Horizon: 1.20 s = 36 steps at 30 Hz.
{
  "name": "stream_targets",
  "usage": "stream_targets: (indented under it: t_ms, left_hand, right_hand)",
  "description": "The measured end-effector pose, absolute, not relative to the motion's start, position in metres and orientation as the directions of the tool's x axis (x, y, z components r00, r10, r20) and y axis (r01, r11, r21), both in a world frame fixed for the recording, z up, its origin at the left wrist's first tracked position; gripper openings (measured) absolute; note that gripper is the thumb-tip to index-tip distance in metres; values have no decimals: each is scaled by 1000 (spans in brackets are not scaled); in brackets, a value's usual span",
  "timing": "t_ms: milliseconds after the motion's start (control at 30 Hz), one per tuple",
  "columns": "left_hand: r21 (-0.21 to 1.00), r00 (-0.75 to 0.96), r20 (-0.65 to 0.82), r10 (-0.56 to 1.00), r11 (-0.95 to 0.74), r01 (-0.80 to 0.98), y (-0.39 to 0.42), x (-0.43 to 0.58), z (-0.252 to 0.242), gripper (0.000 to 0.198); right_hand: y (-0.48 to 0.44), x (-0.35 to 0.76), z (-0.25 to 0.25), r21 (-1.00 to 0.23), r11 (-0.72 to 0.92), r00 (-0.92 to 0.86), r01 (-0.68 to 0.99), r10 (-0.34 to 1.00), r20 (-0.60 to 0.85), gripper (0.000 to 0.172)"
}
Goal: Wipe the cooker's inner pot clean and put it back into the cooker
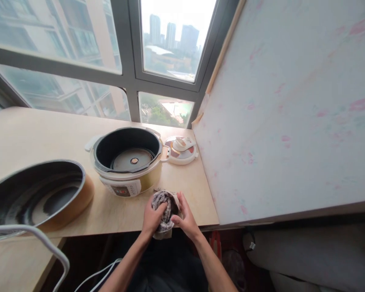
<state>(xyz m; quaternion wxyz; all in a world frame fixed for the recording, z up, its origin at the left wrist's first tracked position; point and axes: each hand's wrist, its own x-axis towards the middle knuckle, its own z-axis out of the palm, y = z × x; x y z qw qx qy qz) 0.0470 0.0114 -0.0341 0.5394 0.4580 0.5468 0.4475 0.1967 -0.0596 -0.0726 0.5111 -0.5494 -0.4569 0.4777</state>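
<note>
Between my two hands is a bunched grey-and-white patterned cloth point(165, 207), held just over the front edge of the wooden table. My left hand point(153, 218) grips its left side, with the thumb pressed into the folds. On the other side my right hand point(187, 221) curls round the cloth's pale edge. Just beyond stands an electric pressure cooker point(144, 180) with its top uncovered and a round heating plate visible at the bottom. Its white lid point(181, 151) with a knob lies to the right. At the left an inner pot point(79, 202), dark inside and golden-brown outside, sits on the table.
The pale wooden table point(188, 194) runs back to grey-framed windows point(130, 73). A flower-patterned white panel point(276, 121) borders it on the right. A white curved tube point(53, 245) crosses the lower left, and white cables point(101, 271) hang below the table edge.
</note>
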Motion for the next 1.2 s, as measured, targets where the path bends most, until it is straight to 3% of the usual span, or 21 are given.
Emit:
stream_targets:
  t_ms: [100, 167, 300, 433, 733, 867, 1067, 1200]
  left_hand:
    - [973, 127, -208, 970, 218, -72, 13, 86, -32, 42]
    - [937, 229, -255, 939, 299, -183, 16, 111, -32, 48]
    - [799, 491, -344, 800, 524, -295, 24, 154, -39, 60]
    - [873, 573, -301, 762, 463, -157, 27, 179, -51, 65]
    - [960, 433, -278, 858, 252, 118, 22, 154, -59, 64]
    - [967, 331, -251, 909, 218, 133, 2, 93, -60, 48]
    - [941, -62, -333, 941, 336, 45, -36, -31, -45, 39]
    - [979, -499, -189, 846, 205, -22, -34, -94, -27, 42]
  right_hand:
    - [-64, 215, -67, -975, -63, 158, 211, 987, -29, 124]
    - [-60, 229, -64, -936, -77, 208, 342, 978, -4, 120]
    - [-47, 260, -66, -841, -103, 376, 531, 918, 124, 90]
    - [-34, 286, -78, -742, -140, 448, 655, 863, 232, 70]
    - [26, 310, -89, -616, -225, 479, 754, 831, 283, 49]
    - [56, 309, -88, -618, -260, 538, 742, 781, 317, 48]
    - [61, 310, -99, -614, -246, 541, 750, 762, 356, 53]
    - [57, 316, -108, -624, -227, 536, 747, 761, 365, 69]
